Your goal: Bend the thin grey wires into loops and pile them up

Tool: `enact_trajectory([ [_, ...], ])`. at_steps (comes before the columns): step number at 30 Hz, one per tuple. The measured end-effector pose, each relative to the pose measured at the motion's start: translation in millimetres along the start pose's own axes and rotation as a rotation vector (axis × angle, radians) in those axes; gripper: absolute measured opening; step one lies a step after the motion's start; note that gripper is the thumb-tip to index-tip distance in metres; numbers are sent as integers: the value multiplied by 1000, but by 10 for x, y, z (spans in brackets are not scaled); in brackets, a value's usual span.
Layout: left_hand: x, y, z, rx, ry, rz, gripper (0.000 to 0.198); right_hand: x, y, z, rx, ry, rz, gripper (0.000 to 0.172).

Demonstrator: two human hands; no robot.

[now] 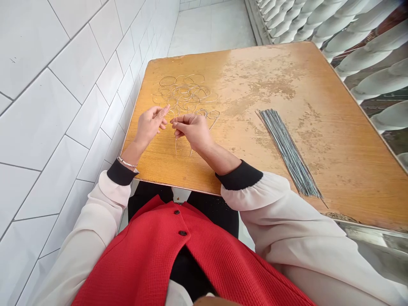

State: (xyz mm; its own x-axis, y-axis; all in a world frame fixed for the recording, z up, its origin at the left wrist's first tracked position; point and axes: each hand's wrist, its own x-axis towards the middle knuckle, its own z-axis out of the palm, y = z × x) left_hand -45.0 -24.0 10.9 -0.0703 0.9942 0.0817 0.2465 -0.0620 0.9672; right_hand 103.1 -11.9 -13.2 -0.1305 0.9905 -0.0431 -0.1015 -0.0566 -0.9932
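My right hand (191, 131) is closed, pinching a thin gold wire (175, 145) above the worn wooden desk (338, 140); my left hand (149, 125) is half open. If I pull carelessly, this wire can catch the tangled gold wire loops (183, 91) at upper centre.

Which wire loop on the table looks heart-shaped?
The wire loop at the pile's lower right edge, beyond the right hand, its straight end slanting down; the others look rounder.

Thin wire (175, 145) below the right hand (190, 131) (upper end hidden by fingers (177, 126)).
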Motion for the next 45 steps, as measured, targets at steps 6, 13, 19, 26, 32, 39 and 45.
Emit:
enact_trajectory([
  [6, 110, 8, 79, 73, -58, 54, 37, 10, 57, 1, 63, -63, -25, 14],
  [13, 133, -130, 153, -105, 17, 62, 32, 5, 100, -1, 122, -99, -75, 15],
  [19, 124, -248, 229, -184, 112, 51, 29, -23, 137, 30, 104, -102, -93, 12],
  [26, 129, -297, 291, -176, 220, 86, 27, -24, 199, 45, 191, -102, -45, 15],
  [32, 136, -311, 298, -156, 219, 130, 28, -31, 166, 62, 159, -87, -29, 13],
  [39, 60, -220, 96, -106, 128, 66, 35, 10, 143, 14, 159, -28, 40, 16],
  [45, -10, -173, -47, -118, 47, -53, 11, 40, 174, -24, 137, -26, 44, 12],
])
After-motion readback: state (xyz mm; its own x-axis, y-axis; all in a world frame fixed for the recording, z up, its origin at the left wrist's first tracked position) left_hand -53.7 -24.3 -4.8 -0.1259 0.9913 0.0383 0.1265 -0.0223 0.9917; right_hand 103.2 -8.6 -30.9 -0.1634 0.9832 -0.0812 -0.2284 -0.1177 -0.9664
